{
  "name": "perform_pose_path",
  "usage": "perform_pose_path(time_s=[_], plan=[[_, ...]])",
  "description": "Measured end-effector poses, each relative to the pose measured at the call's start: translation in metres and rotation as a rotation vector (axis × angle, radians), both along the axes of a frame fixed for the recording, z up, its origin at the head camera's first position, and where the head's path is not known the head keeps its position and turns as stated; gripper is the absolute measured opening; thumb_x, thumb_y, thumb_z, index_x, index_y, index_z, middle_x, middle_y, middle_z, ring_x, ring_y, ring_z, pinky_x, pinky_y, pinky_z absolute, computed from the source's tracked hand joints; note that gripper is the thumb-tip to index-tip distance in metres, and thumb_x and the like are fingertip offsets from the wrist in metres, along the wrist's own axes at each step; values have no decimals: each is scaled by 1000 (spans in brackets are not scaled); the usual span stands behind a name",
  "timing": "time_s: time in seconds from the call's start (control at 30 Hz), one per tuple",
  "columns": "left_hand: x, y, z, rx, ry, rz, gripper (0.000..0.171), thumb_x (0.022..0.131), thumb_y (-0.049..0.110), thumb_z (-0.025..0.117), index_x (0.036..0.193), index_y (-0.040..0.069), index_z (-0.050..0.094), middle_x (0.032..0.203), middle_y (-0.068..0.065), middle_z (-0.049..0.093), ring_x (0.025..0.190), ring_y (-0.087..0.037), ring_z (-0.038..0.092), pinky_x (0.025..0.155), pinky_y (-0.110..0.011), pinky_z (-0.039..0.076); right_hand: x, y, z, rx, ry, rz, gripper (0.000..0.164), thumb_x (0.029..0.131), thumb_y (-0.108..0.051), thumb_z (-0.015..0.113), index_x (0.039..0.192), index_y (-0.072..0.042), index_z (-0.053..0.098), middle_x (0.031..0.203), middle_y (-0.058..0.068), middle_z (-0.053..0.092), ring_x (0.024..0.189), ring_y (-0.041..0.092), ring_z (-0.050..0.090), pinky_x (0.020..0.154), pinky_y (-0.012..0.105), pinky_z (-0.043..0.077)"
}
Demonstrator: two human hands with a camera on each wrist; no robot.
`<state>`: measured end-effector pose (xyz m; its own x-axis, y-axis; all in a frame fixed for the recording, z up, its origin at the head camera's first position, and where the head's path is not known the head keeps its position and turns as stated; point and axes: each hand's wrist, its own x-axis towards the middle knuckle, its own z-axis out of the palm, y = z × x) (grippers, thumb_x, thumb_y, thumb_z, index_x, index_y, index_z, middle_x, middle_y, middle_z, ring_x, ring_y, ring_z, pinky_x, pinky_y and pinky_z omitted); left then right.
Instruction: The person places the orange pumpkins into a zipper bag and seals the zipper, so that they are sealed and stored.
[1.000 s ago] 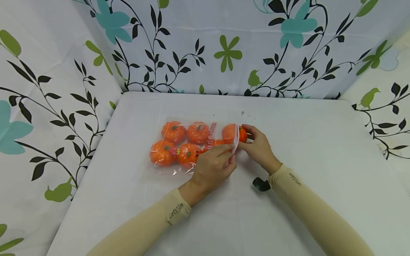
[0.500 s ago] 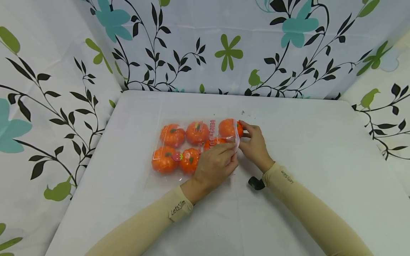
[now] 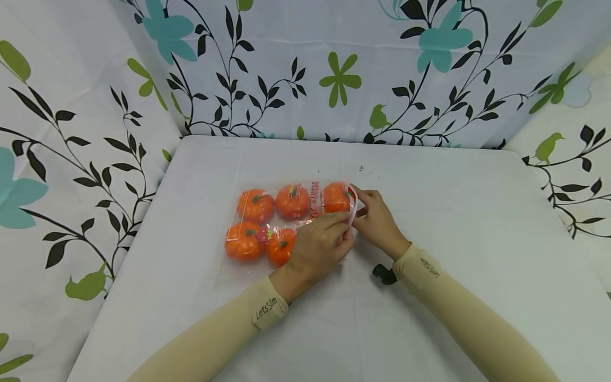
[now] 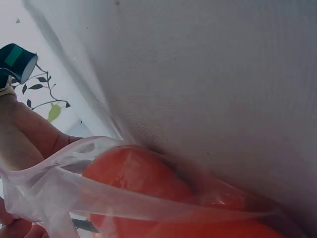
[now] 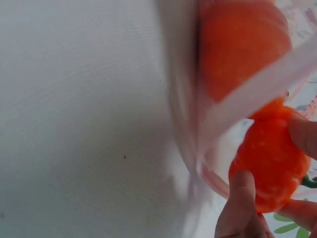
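Observation:
A clear zip bag point(image 3: 224, 270) with pink print lies flat on the table, holding several orange toy pumpkins point(image 3: 256, 206) with green stems. My left hand point(image 3: 310, 249) pinches the near side of the bag's rim and covers part of its contents. At the bag's mouth, my right hand point(image 3: 379, 220) reaches in with its fingertips round the last pumpkin point(image 3: 336, 197). The right wrist view shows that pumpkin point(image 5: 270, 158) between thumb and fingers, close to another pumpkin point(image 5: 242, 47) behind the film. In the left wrist view, the film point(image 4: 138, 206) stretches across the pumpkins.
A white cloth covers the table point(image 3: 453, 212). Patterned curtains point(image 3: 286, 69) enclose the back and sides. A dark wrist camera point(image 3: 384, 274) juts from the right wrist just above the cloth.
The last pumpkin has moved left, from partly outside the rim to inside the bag. My right hand has shifted slightly left with it, while the left hand keeps its hold.

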<state>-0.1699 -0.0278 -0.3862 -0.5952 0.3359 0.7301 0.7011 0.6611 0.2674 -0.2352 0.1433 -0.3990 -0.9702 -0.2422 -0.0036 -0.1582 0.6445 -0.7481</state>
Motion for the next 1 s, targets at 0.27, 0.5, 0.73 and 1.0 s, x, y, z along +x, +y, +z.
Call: perform_pose_path(time_s=[0.27,0.5,0.73,1.0], plan=[[1,-2,-1,-33,-17,8,7,85,8,72,86,4,78,107,-5,75,98,-17,71,84,-25,57,0,6,-1,-105,-77,-13,81,86,-14,79,155,-8,38,138,17,53,96,29,69,73,36,60],[2,-2,-5,-25,28,-3,8,85,9,72,88,5,79,107,-6,75,99,-17,71,86,-23,55,0,1,-4,-198,-53,-79,70,84,-11,77,146,-6,46,142,14,53,101,29,68,74,35,59],[3,-4,-5,-17,45,-38,21,86,10,74,104,2,79,113,-8,74,107,-18,70,96,-24,50,0,-3,-6,-354,-91,-96,56,87,-3,68,140,-2,54,143,11,53,103,30,68,72,23,56],[1,-5,-7,5,84,-66,24,83,9,76,105,0,78,111,-10,74,106,-20,71,95,-26,51,2,-2,-9,-444,-86,-69,53,90,0,63,142,-2,50,139,17,52,108,34,66,80,20,55]])
